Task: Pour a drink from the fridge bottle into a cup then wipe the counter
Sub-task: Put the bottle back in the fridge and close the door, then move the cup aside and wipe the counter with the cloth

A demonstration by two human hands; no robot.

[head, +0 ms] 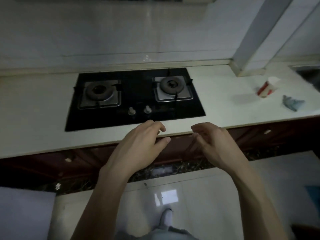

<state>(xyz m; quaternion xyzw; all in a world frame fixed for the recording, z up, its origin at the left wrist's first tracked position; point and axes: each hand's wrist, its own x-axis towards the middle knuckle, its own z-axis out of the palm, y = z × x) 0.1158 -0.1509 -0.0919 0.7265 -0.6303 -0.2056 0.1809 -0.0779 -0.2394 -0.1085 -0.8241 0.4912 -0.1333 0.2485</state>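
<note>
I log both hands empty, fingers loosely curled, held over the front edge of the white counter (pixel 34 110). Left hand (pixel 138 144) is just in front of the black two-burner gas hob (pixel 135 94); right hand (pixel 216 144) is beside it, the two apart. Two knobs (pixel 132 110) sit near the hob's front edge. At the far right of the counter stands a red-and-white paper cup (pixel 267 87), with a crumpled blue-grey cloth (pixel 292 103) near it, not touching.

White smooth-topped counter (pixel 43 108) runs left to right. Black glass two-burner gas hob (pixel 135 122) sunk into middle of counter; two round metal knobs (pixel 132 110) near hob's front edge. Red-and-white paper cup (pixel 267 87) stands toward right end. Crumpled blue-grey cloth (pixel 291 103) lies near cup, closer to counter's front edge, not touching it.
</note>
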